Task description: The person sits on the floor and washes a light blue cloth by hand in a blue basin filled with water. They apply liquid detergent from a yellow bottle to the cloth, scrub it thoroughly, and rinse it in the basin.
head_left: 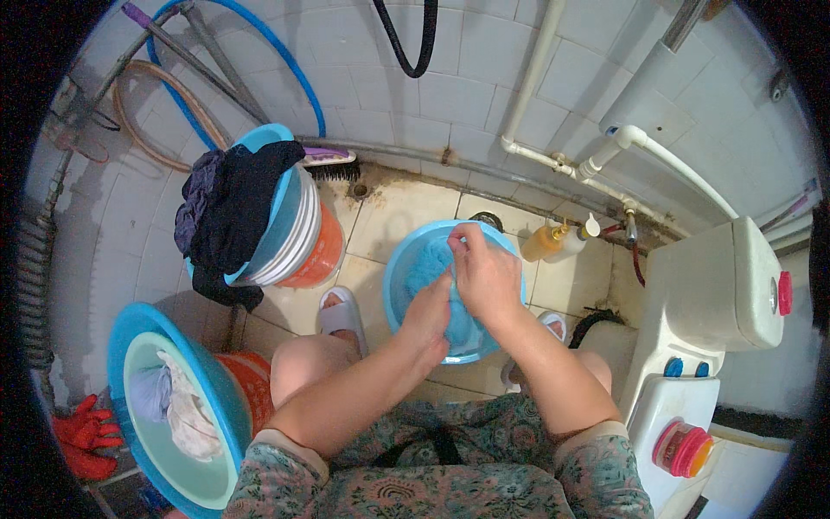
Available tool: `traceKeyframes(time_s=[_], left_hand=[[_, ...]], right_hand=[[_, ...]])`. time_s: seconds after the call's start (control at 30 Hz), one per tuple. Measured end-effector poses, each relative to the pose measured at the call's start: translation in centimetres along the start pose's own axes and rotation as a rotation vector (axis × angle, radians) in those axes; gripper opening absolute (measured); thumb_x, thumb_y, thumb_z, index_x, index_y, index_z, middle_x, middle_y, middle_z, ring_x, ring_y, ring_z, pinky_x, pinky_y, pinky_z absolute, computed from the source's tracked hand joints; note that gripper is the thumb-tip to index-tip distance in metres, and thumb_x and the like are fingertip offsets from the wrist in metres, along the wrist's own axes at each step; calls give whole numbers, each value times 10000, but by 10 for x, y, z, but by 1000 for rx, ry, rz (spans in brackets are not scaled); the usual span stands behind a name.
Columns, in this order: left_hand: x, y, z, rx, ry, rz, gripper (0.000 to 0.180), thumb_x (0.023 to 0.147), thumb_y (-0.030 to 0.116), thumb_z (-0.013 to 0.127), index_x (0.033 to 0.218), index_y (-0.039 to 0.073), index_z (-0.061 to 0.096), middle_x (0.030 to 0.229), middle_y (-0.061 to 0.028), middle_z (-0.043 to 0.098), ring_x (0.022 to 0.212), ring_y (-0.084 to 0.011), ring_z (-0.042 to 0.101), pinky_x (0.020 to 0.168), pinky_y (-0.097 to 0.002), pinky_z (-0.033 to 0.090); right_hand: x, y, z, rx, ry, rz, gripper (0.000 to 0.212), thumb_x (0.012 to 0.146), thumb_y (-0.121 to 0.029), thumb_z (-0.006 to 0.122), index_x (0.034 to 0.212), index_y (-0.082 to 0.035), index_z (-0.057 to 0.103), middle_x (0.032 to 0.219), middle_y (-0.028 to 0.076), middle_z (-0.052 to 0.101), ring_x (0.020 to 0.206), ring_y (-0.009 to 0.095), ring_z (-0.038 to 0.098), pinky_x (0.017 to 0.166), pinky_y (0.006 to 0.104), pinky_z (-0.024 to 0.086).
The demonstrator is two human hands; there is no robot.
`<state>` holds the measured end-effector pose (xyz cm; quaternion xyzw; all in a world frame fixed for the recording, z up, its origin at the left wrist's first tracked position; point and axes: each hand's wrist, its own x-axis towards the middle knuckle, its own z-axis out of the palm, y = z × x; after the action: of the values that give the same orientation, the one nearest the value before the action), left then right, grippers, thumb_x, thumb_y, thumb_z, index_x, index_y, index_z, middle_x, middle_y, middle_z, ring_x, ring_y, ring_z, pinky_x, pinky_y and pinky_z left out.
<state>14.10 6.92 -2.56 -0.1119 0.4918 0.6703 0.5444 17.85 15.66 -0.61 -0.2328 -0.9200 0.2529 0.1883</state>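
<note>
A light-blue basin stands on the tiled floor between my feet. In it lies a wet-looking, fluffy light-blue cloth. My left hand is closed on the cloth over the middle of the basin, its thumb pointing up toward the other hand. Just to the right, my right hand has its fingers bent and pinched together at the cloth, the two hands almost touching. The backs of my hands hide most of what the fingers grip.
Dark clothes drape over a basin on stacked buckets at the left. A nearer blue tub holds light laundry; red gloves lie beside it. Pump bottles stand right of my basin. A toilet is at the right.
</note>
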Motion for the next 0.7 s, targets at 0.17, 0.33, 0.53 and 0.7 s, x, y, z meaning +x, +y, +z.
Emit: traceKeyframes(time_s=[0.17, 0.33, 0.53, 0.7], left_hand=[[11, -8, -15, 60, -142, 47, 515, 881, 426, 451, 1213, 32, 442, 1188, -88, 481, 1059, -179, 460, 885, -354, 363], [-7, 8, 0, 139, -139, 50, 560, 851, 404, 527, 1249, 25, 416, 1174, -99, 502, 1057, -190, 481, 896, -327, 377], [-23, 15, -2, 274, -260, -14, 527, 810, 351, 609, 1205, 40, 453, 1106, -78, 545, 985, -184, 537, 836, -333, 432], [-20, 8, -3, 197, -328, 3, 419, 820, 301, 597, 1146, 59, 492, 1044, -80, 575, 919, -196, 575, 806, -375, 460]], right_hand=[[-15, -8, -3, -19, -1, -233, 135, 829, -162, 528, 953, -111, 536, 668, 127, 599, 637, 317, 592, 543, 419, 448], [0, 24, -13, 111, 94, 91, 147, 848, -212, 539, 916, -83, 561, 733, 132, 617, 679, 303, 605, 592, 357, 463], [-18, 55, -31, 352, 120, 210, 175, 860, -240, 522, 946, -93, 563, 786, 129, 609, 735, 287, 598, 642, 353, 465], [-42, 61, -75, 29, 305, 6, 170, 801, -187, 580, 934, -81, 590, 871, 112, 589, 839, 288, 557, 747, 370, 441]])
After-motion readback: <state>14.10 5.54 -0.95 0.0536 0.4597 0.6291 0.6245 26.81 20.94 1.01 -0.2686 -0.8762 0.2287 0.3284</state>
